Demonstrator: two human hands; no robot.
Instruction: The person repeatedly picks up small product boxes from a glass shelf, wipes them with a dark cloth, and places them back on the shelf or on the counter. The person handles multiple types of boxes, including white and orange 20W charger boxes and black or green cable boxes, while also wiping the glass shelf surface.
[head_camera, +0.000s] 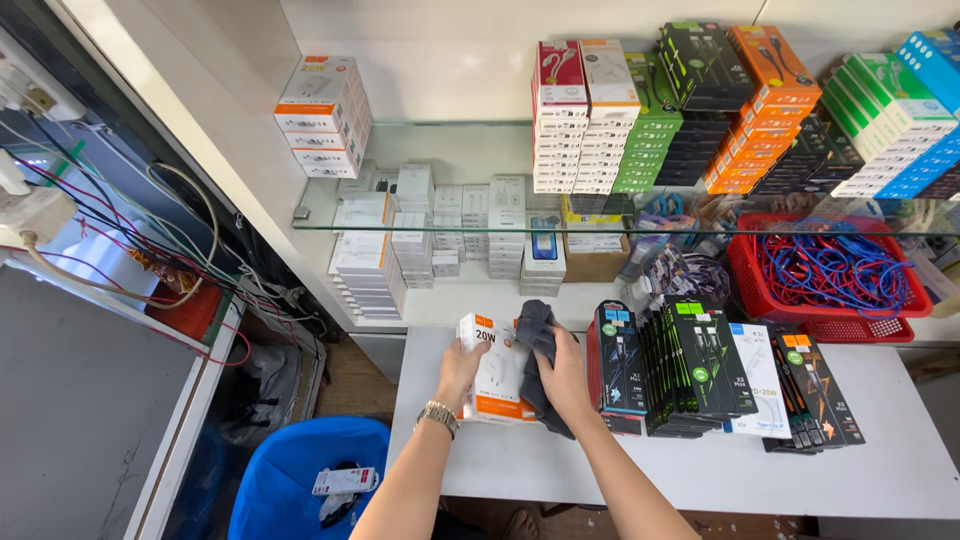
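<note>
Two hands meet over one white cardboard box with an orange base band (497, 375), which stands on the pale grey tabletop (700, 470) near its left front part. The left hand (458, 372), with a metal wristwatch (438, 416) on its wrist, is clasped around the box's left edge and steadies it upright, tilted slightly back. The right hand (566, 378) is clenched on a dark grey crumpled cloth (540, 350) and presses it against the box's right side and front face. So the box lies between the two hands: the cloth touches it from the right, the bare grasp from the left. Its long axis runs roughly up and away from the person, and the cloth hangs along that same line, from above the box's top corner down below its base. Both hands are equally close, each in contact.

Just to the right stands a row of black and green flat retail packs (690, 365), close to the right wrist but apart from it. A red plastic basket of blue cables (745, 275) sits further back. Below the table's left edge is a blue bin (300, 480).
</note>
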